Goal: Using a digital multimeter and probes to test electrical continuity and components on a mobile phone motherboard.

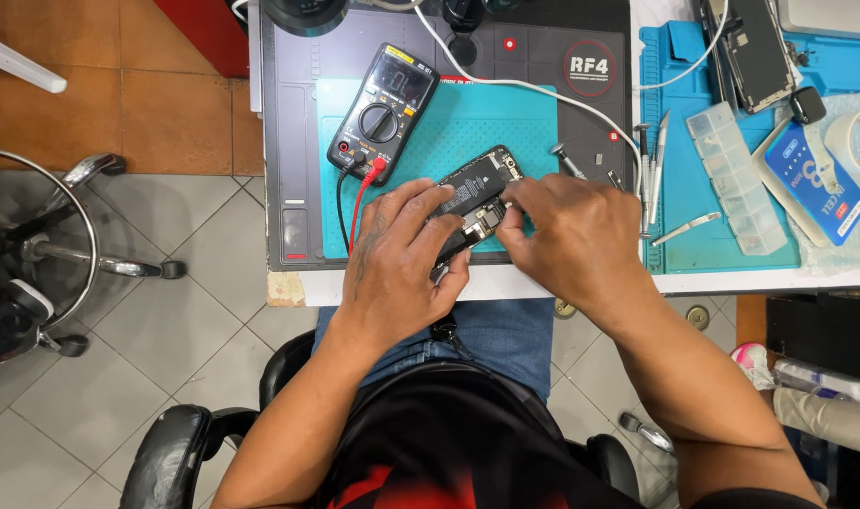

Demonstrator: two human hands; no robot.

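Grey work mat [289, 141] with a teal inset covers the bench under and beyond both hands. Black multimeter [383, 111] sits just past the left hand, its red and black leads [353, 203] running down beside the left thumb. Blue mat [685, 217] lies off the right hand's outer side, carrying a clear parts tray [739, 179] and tweezers [686, 227].

Opened phone [477, 193], back off and dark battery exposed, lies tilted on the teal between the hands. Left hand [402, 259] grips its near edge. Right hand [567, 236] pinches at the lower internals; what the fingertips hold I cannot tell.

Judgement: light, stiff, flat; exposed board and flex cables fragile. Hold by frame edges only, never on the battery or connectors.
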